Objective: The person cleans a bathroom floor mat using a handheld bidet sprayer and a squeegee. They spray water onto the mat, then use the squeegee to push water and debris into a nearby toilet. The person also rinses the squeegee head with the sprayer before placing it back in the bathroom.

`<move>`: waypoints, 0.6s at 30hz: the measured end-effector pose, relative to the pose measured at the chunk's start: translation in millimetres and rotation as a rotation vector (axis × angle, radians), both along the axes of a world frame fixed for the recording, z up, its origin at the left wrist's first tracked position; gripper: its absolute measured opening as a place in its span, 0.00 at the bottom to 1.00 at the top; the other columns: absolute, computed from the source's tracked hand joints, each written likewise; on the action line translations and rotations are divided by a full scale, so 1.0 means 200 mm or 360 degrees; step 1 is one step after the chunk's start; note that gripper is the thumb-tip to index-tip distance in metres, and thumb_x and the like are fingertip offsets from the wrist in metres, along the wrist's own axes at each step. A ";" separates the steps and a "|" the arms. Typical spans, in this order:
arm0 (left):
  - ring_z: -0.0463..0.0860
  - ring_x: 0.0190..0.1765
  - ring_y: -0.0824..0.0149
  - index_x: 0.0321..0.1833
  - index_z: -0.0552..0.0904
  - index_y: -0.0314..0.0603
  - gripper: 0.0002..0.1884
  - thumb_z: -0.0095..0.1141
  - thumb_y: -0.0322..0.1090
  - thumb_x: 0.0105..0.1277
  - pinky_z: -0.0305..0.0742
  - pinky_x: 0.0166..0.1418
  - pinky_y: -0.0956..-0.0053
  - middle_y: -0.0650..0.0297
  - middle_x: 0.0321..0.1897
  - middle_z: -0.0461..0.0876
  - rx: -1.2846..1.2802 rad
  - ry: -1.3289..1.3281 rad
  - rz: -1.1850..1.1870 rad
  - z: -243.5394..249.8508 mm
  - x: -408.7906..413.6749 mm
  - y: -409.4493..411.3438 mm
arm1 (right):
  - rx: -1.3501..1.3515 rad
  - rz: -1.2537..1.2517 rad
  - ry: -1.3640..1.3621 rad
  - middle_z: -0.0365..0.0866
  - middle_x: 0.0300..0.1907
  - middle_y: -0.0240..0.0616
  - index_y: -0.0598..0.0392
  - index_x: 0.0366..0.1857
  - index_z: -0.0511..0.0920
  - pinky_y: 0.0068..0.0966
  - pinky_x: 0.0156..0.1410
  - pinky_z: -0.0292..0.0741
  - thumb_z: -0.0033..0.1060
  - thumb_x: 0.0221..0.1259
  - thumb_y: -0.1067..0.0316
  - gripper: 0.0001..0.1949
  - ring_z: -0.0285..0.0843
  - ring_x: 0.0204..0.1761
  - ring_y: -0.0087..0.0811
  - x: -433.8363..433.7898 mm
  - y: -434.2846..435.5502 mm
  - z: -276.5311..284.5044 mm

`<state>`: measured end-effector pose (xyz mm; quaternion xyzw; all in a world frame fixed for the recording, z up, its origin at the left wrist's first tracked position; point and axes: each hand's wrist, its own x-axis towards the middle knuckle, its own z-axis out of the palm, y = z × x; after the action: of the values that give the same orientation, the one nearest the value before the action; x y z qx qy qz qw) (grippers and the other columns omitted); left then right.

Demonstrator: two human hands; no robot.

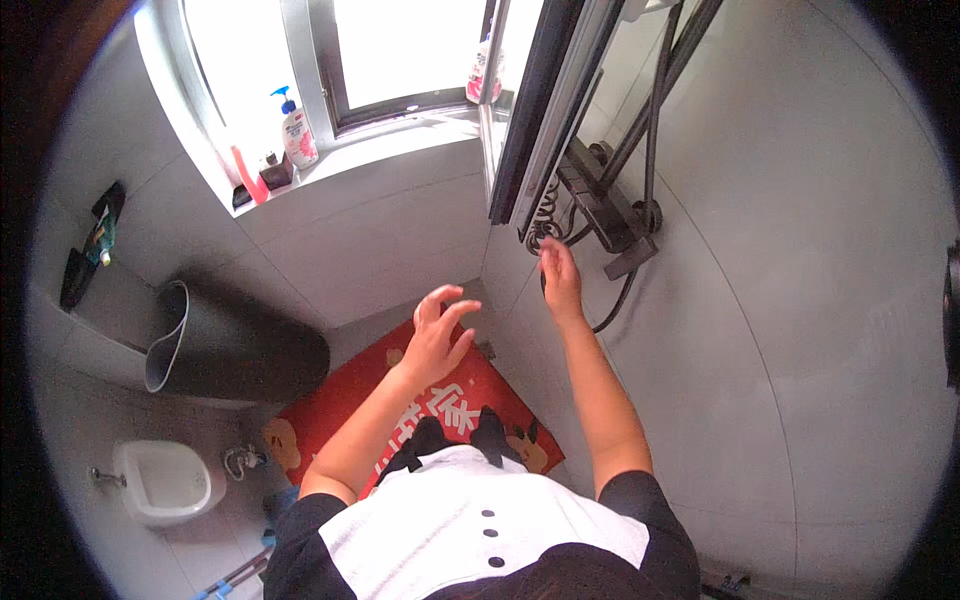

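My left hand (441,334) is raised over a red floor mat (360,361) with its fingers spread and curved, holding nothing. Farther right, my right hand (561,279) is lifted just below the lower corner of a dark-framed window sash (517,161) that stands swung inward. Its fingertips are beside a dark coiled cord (550,196); they are blurred, and I cannot tell whether they grip it. Behind the cord, by the grey wall, is a folded dark frame (600,199) with long poles and small wheels.
A pump bottle (300,139) and a pink item (250,178) stand on the windowsill (390,146). At left are a tall dark bin (247,349), a white ceramic fixture (166,484) and a black corner shelf (79,274) holding a green pouch (103,236). The mat bears writing.
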<state>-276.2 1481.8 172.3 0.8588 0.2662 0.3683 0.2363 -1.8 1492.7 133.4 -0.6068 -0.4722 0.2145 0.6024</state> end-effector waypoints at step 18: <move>0.42 0.78 0.56 0.59 0.77 0.72 0.25 0.63 0.41 0.56 0.32 0.74 0.36 0.71 0.74 0.52 0.1388 0.0383 0.0813 0.63 1.05 0.65 | -0.0111 -0.0141 0.0300 0.71 0.63 0.51 0.60 0.61 0.71 0.40 0.68 0.62 0.34 0.73 0.46 0.28 0.67 0.64 0.48 0.31 1.08 -0.22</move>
<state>-66.8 1611.2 297.9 0.8214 0.3145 0.3897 -0.2731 61.1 1708.0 88.7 -0.6248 -0.3784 0.2600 0.6316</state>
